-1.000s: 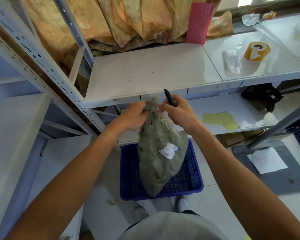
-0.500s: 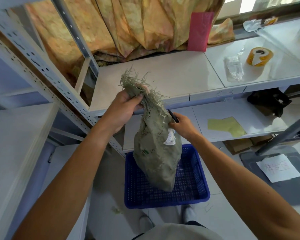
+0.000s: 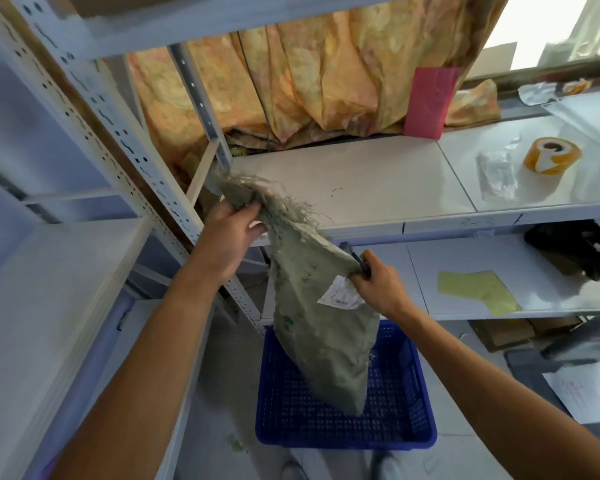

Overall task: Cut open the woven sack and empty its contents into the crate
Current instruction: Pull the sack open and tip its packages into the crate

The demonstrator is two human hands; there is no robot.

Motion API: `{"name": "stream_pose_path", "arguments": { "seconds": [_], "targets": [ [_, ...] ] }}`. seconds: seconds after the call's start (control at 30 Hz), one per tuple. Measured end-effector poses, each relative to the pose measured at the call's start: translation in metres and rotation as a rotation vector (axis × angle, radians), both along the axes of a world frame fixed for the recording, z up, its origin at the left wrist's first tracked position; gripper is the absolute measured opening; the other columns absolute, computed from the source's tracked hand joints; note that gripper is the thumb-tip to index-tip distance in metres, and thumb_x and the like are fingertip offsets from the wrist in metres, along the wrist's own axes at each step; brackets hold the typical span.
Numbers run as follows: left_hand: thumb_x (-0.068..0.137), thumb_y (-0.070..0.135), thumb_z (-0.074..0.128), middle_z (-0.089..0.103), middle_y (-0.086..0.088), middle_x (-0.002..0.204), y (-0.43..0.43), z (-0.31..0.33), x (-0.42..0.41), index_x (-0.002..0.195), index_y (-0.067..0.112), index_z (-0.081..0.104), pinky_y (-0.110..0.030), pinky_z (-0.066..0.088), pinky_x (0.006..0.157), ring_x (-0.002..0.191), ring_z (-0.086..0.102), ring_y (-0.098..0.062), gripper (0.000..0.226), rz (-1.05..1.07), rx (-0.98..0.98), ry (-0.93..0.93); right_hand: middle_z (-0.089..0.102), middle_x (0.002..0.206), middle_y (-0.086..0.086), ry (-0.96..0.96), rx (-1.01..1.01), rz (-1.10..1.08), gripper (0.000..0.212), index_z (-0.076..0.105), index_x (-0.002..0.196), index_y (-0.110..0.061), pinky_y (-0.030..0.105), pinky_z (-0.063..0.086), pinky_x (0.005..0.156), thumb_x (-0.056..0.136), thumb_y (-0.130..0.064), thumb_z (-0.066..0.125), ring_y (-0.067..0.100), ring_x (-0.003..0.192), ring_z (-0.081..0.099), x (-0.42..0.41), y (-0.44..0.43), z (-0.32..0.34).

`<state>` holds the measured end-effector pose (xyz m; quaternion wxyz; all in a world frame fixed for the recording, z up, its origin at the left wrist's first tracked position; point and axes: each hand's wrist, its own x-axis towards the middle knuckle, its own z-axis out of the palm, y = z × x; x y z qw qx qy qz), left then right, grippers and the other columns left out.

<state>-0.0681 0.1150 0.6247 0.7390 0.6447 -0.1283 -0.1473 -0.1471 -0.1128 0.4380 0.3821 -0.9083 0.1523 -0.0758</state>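
A grey-green woven sack (image 3: 319, 327) hangs tilted over the blue plastic crate (image 3: 399, 434) on the floor, its lower tip inside the crate. My left hand (image 3: 231, 233) grips the frayed top end, raised up at the left by the shelf edge. My right hand (image 3: 378, 282) pinches the sack's right side by a white label (image 3: 340, 294) and also holds a dark cutter (image 3: 355, 258). The crate's visible bottom shows no contents.
White metal shelving stands ahead and to the left, its perforated post (image 3: 125, 147) close to my left hand. On the shelves lie a yellow tape roll (image 3: 551, 155), a pink card (image 3: 430, 102), yellow paper (image 3: 475, 291) and a black object (image 3: 572, 247). An orange curtain hangs behind.
My left hand has lifted the sack's top up and to the left, showing its frayed end. My right hand has slid down from the top to the side by the label.
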Motion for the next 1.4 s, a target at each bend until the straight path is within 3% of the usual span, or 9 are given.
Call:
{"name": "stream_pose_path", "arguments": {
  "seconds": [0.2,0.47,0.7,0.83,0.93,1.03,1.1,1.2,1.4],
  "targets": [
    [0.108,0.003,0.037,0.065,-0.01,0.117,0.007,0.023,0.003,0.118,0.013,0.061,-0.034,0.059,0.086,0.107,0.065,-0.022,0.029,-0.032,-0.101,-0.029,0.068,0.092,-0.006,0.191,-0.047,0.144,0.016,0.066,0.101,-0.031,0.039,0.056,0.072,0.086,-0.025,0.065,0.019,0.082,0.064,-0.015,0.001,-0.018],
    [0.108,0.006,0.036,0.066,-0.011,0.113,0.03,0.028,0.004,0.126,0.006,0.058,-0.032,0.058,0.082,0.1,0.068,-0.021,0.028,-0.012,-0.198,-0.011,0.071,0.09,0.006,0.288,-0.37,0.194,0.022,0.064,0.116,-0.023,0.042,0.058,0.067,0.095,-0.031,0.059,0.027,0.075,0.068,-0.042,-0.008,-0.062],
    [0.109,0.005,0.036,0.076,-0.003,0.1,0.05,0.01,0.014,0.117,0.009,0.064,-0.031,0.059,0.079,0.096,0.072,-0.017,0.029,0.059,-0.077,0.04,0.047,0.117,0.009,0.342,-0.555,0.199,0.027,0.066,0.107,-0.015,0.042,0.056,0.06,0.09,-0.037,0.065,0.028,0.069,0.061,-0.048,-0.007,-0.074],
    [0.108,0.005,0.037,0.07,-0.011,0.123,0.065,-0.016,0.025,0.117,0.015,0.065,-0.043,0.055,0.097,0.119,0.065,-0.027,0.031,0.114,-0.088,0.143,0.048,0.135,0.01,0.393,-0.601,0.292,0.035,0.065,0.116,-0.012,0.042,0.056,0.069,0.089,-0.034,0.06,0.03,0.084,0.065,-0.054,-0.012,-0.075],
    [0.107,0.005,0.039,0.066,-0.014,0.133,0.075,-0.038,0.031,0.123,0.015,0.063,-0.046,0.055,0.099,0.125,0.063,-0.028,0.03,0.149,-0.1,0.208,0.035,0.148,0.014,0.405,-0.683,0.305,0.04,0.06,0.123,-0.007,0.039,0.055,0.068,0.089,-0.028,0.057,0.031,0.085,0.066,-0.059,-0.014,-0.078],
    [0.107,0.005,0.039,0.067,-0.011,0.132,0.086,-0.062,0.039,0.133,0.015,0.059,-0.043,0.057,0.096,0.124,0.063,-0.026,0.034,0.192,-0.082,0.25,0.025,0.158,0.025,0.413,-0.884,0.494,0.035,0.068,0.12,-0.008,0.047,0.055,0.087,0.094,-0.022,0.049,0.038,0.102,0.064,-0.059,-0.003,-0.087],
    [0.108,0.007,0.039,0.063,-0.01,0.136,0.094,-0.077,0.049,0.147,0.013,0.048,-0.039,0.06,0.09,0.124,0.062,-0.026,0.041,0.236,-0.081,0.289,0.039,0.151,0.024,0.454,-0.97,0.601,0.034,0.073,0.112,-0.013,0.049,0.056,0.083,0.094,-0.023,0.046,0.037,0.097,0.067,-0.059,0.005,-0.086],
    [0.108,0.009,0.04,0.059,-0.013,0.143,0.106,-0.108,0.064,0.152,0.011,0.044,-0.038,0.062,0.085,0.128,0.059,-0.029,0.045,0.287,-0.093,0.342,0.071,0.111,0.007,0.509,-0.944,0.526,0.031,0.072,0.107,-0.017,0.038,0.056,0.076,0.098,-0.024,0.043,0.025,0.092,0.071,-0.062,-0.002,-0.078],
    [0.104,0.009,0.048,0.062,-0.014,0.14,0.123,-0.177,0.079,0.146,0.01,0.052,-0.05,0.058,0.093,0.127,0.059,-0.032,0.042,0.427,0.074,0.439,0.069,0.104,0.005,0.517,-0.76,0.353,0.022,0.059,0.111,-0.015,0.038,0.052,0.079,0.101,-0.024,0.042,0.026,0.091,0.068,-0.059,-0.02,-0.084]
  ]
}}
